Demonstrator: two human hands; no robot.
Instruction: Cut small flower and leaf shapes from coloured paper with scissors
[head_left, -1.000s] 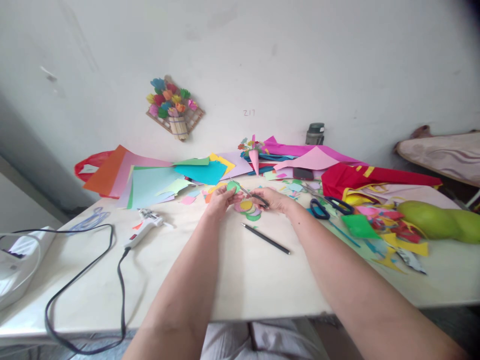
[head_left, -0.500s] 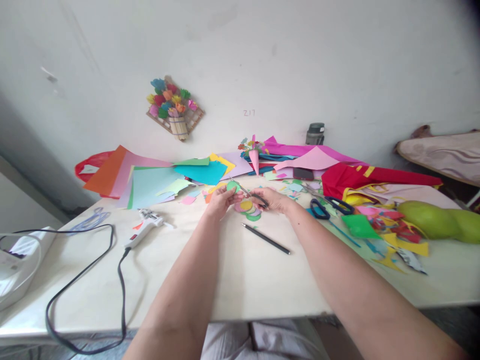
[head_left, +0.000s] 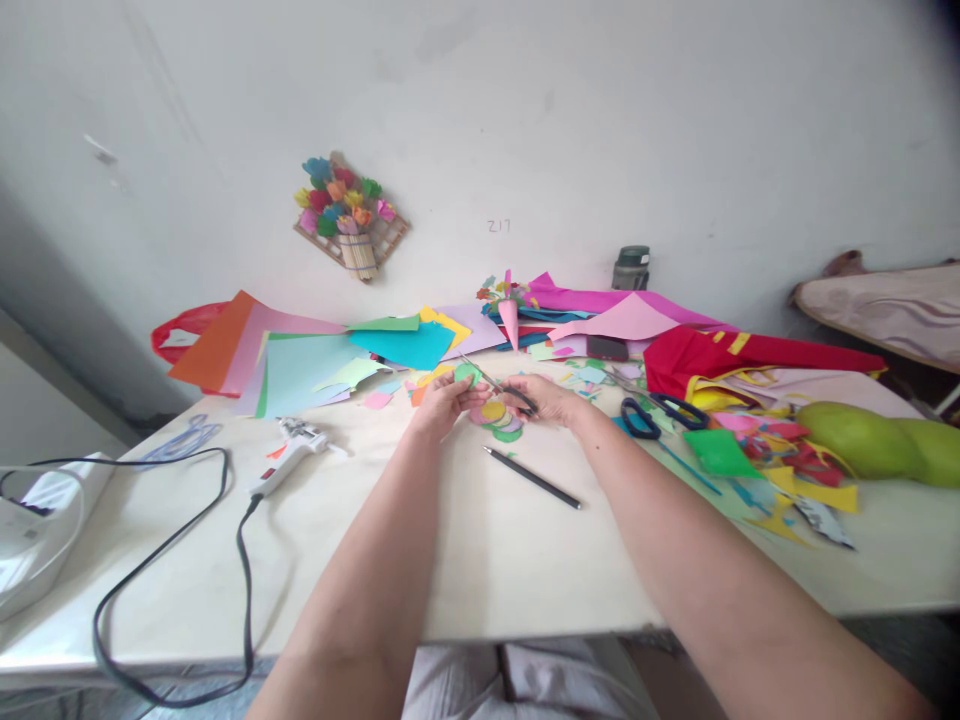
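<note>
Between the fingers of my left hand [head_left: 445,400] is a small green paper piece [head_left: 468,373]. My right hand [head_left: 546,400] has its fingers in the dark handles of a pair of scissors [head_left: 519,400], whose blades point up and left at the green paper. Below both hands, round paper discs [head_left: 495,415] in yellow, pink, purple and green lie overlapping on the table. A black pen [head_left: 532,478] rests on the tabletop just in front of them.
A white glue gun [head_left: 294,458] with a black cord lies to the left. Coloured paper sheets [head_left: 307,365] spread along the back. Another pair of scissors [head_left: 642,418], paper scraps and a green rounded object [head_left: 855,438] are at the right. A paper flower cone [head_left: 508,322] stands behind.
Almost nothing differs. My hands, the green paper and the scissors stay in nearly the same place, and the view has shifted very slightly.
</note>
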